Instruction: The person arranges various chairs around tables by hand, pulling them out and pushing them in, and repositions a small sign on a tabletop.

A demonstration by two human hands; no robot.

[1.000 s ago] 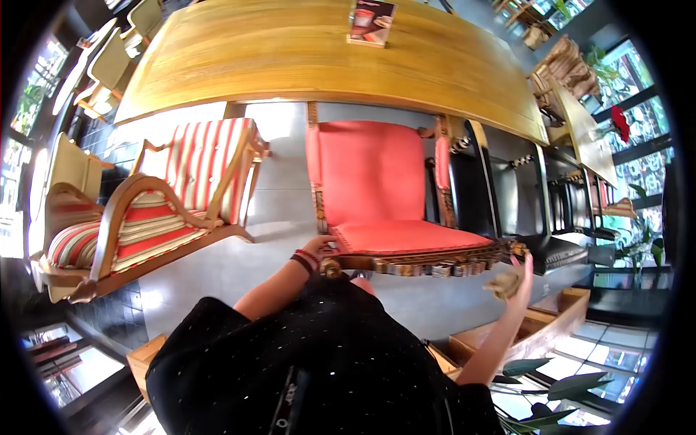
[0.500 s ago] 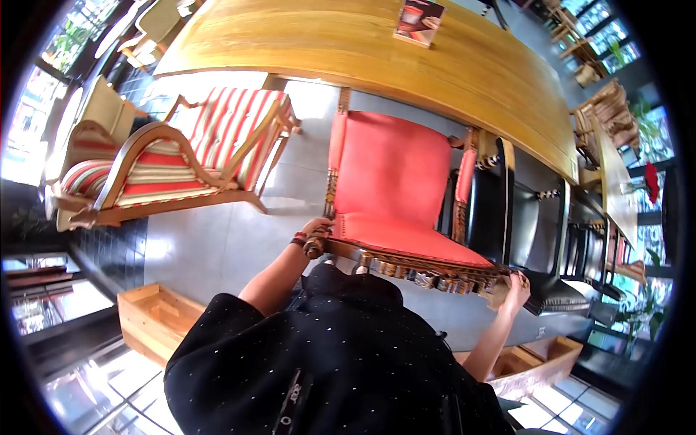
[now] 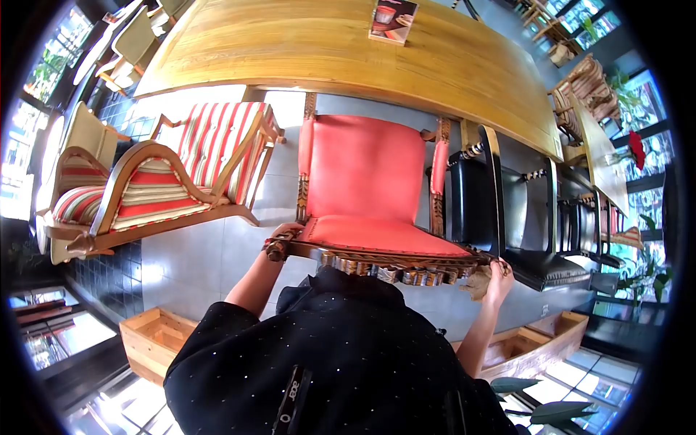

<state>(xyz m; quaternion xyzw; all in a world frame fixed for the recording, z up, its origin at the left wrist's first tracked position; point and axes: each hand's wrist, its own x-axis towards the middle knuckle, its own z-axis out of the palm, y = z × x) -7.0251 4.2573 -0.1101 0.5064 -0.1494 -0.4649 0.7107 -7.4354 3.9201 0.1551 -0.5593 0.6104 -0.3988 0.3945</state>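
A red upholstered armchair (image 3: 366, 163) with carved dark-wood trim stands in front of me, its far side at the edge of a long wooden table (image 3: 312, 54). My left hand (image 3: 285, 233) is closed around the carved left corner of its near wooden rail, fingers partly hidden behind the wood. At the rail's right end, my right hand (image 3: 500, 279) grips the other corner. A crumpled tan cloth (image 3: 478, 283) hangs right beside the right hand. Carved ornament runs along the rail between both hands, close to my black top.
To the left stands a striped armchair (image 3: 170, 174). Black leather chairs (image 3: 525, 217) line the table on the right. A picture card (image 3: 392, 20) stands on the tabletop. Wooden boxes (image 3: 156, 341) sit behind me on the left, with a wooden planter (image 3: 536, 344) at right.
The red armchair and both hands appear farther left and slightly higher in view; the surroundings have shifted left too. Both hands keep their hold on the chair's corners.
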